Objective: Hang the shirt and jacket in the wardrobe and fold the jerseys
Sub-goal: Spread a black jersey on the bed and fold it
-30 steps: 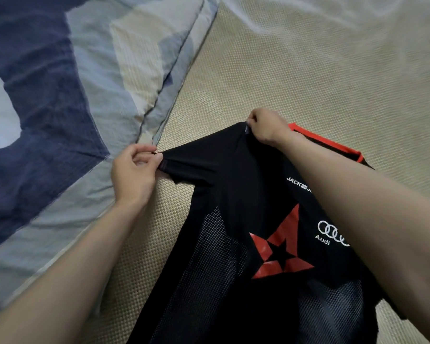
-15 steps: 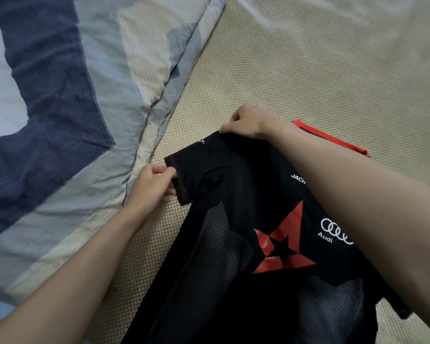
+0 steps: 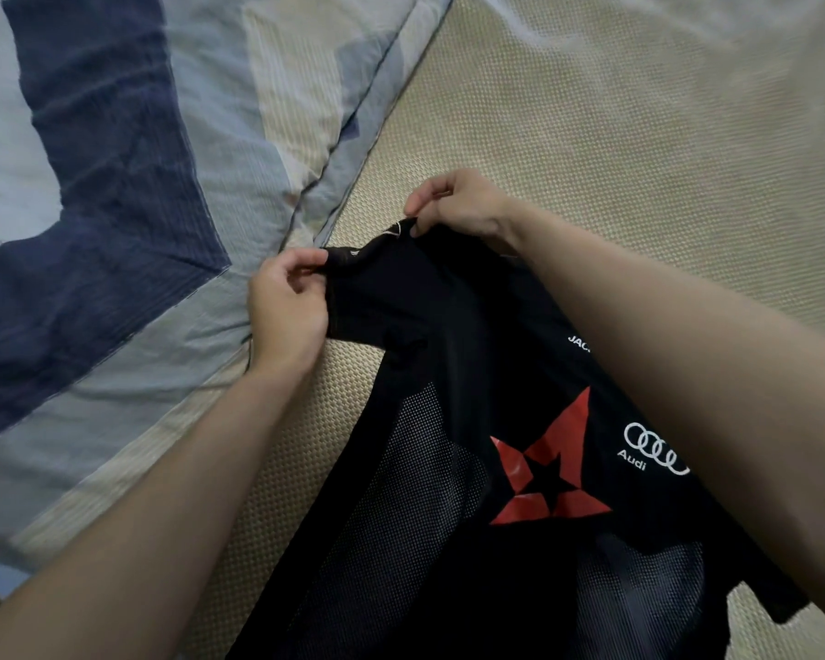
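Note:
A black jersey (image 3: 453,421) with mesh panels, a red star print and white logos lies on the beige woven mat (image 3: 615,150), running from the centre down to the bottom right. My left hand (image 3: 287,307) pinches the edge of its left sleeve, which is folded in over the body. My right hand (image 3: 458,207) pinches the shoulder edge at the top of the jersey. My right forearm crosses over the jersey's right side and hides the collar.
A quilt (image 3: 115,207) in dark blue, light blue and cream patches covers the left side, its edge running diagonally beside the jersey. The beige mat stretches to the upper right.
My left hand has carried the sleeve inward and up toward the shoulder. My right hand has shifted its pinch along the shoulder edge. The orange collar trim is hidden now.

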Motion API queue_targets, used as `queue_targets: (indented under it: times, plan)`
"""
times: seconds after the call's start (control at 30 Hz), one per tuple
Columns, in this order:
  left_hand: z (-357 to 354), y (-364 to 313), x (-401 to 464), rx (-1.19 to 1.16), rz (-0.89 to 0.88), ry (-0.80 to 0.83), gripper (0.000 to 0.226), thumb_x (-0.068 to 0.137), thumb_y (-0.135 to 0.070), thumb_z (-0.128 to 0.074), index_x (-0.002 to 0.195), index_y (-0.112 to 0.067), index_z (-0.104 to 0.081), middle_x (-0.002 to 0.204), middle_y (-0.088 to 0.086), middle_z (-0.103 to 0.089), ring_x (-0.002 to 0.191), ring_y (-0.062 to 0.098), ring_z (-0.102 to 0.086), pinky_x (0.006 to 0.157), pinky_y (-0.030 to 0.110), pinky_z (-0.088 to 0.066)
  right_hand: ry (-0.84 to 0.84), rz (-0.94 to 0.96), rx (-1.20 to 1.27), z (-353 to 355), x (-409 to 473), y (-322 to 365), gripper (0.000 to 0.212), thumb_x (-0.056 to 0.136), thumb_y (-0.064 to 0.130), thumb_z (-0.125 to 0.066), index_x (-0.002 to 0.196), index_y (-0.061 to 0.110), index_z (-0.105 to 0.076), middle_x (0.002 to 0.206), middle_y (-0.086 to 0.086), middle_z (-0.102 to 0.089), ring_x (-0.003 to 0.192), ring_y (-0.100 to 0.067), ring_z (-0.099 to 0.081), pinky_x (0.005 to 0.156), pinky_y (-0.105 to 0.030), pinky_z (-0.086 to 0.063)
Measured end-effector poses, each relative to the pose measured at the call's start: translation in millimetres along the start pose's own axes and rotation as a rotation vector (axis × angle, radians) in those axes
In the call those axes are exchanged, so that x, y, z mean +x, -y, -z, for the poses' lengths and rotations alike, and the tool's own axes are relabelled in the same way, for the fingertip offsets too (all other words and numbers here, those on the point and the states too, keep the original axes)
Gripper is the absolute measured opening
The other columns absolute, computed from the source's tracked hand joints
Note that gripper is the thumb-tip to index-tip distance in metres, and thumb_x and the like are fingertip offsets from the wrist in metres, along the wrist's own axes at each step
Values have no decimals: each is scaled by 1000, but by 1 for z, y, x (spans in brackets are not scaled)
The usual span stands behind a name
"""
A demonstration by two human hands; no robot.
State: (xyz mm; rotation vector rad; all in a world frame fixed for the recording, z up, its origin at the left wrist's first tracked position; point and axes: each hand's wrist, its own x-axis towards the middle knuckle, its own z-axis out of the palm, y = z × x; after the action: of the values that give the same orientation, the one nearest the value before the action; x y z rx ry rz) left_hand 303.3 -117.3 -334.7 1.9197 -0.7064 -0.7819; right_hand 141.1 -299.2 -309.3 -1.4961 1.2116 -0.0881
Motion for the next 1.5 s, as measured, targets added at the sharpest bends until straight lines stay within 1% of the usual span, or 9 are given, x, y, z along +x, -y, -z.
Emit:
queue_targets:
  times: [0.17,0.33,0.53,0.7,0.87,1.03,1.17,1.37,1.5]
  plan:
    - [-10,-7,-4,113,66,34,24,86,-16,-52,92,-29,-71,99,-5,-69,95,12,-65,89,33,-54,-12,51,89,-10,5,2,15,78,-5,-77,83,9,-73,89,-11,-74,79,-14,-69,81,-26,-59]
    - [-26,-8,9,99,259,110,32,91,-40,-64,66,-22,-53,65,-9,-51,62,9,-49,59,29,-38,-116,34,-422,-9,13,-3,21,91,32,-72,95,13,-77,94,-1,-73,90,-14,-65,85,-29,-52]
    - [-28,-8,15,60,350,100,27,100,-25,-56,76,-22,-44,65,0,-50,41,13,-49,45,25,-35,21,35,-510,-11,7,-10,32,86,39,-78,86,6,-76,79,1,-68,75,-11,-61,72,-26,-47]
    - [-18,-8,5,-10,410,176,29,94,0,-46,76,-16,-60,67,1,-53,43,10,-39,35,18,-29,-143,125,-201,-20,10,-9,20,96,24,-69,77,16,-72,78,0,-73,76,-12,-67,79,-26,-54]
    - [-18,-9,-1,-295,434,264,50,96,1,-39,127,-30,-63,71,-5,-65,36,4,-40,36,18,-32,-192,116,-146,-18,12,-13,23,98,30,-66,78,18,-70,70,5,-72,63,-1,-67,69,-20,-52]
    - [-13,-10,6,-267,185,229,63,100,2,-40,149,-37,-43,152,-6,-48,62,-7,-61,53,14,-48,-272,-2,-410,23,-11,-30,38,72,53,-58,89,22,-70,89,6,-73,86,-16,-69,78,-34,-57]
    - [-11,-5,14,-105,130,180,56,98,-6,-53,151,-20,-41,152,-4,-45,126,1,-54,95,7,-45,-203,-84,-549,55,-32,-54,45,57,53,-60,81,17,-73,79,3,-74,85,-21,-71,82,-38,-58]
    - [-26,-23,27,-4,115,388,39,94,-15,-66,133,-17,-63,128,0,-66,117,11,-61,106,23,-46,-240,-131,-311,71,-30,-68,17,89,22,-72,72,19,-71,76,1,-68,74,-10,-62,78,-28,-52]
    - [-32,-33,46,-217,236,272,27,93,-2,-63,117,-10,-72,103,7,-73,99,17,-68,91,26,-56,-279,-117,-303,67,-27,-70,16,96,21,-65,81,16,-72,83,0,-69,87,-14,-64,82,-27,-50]
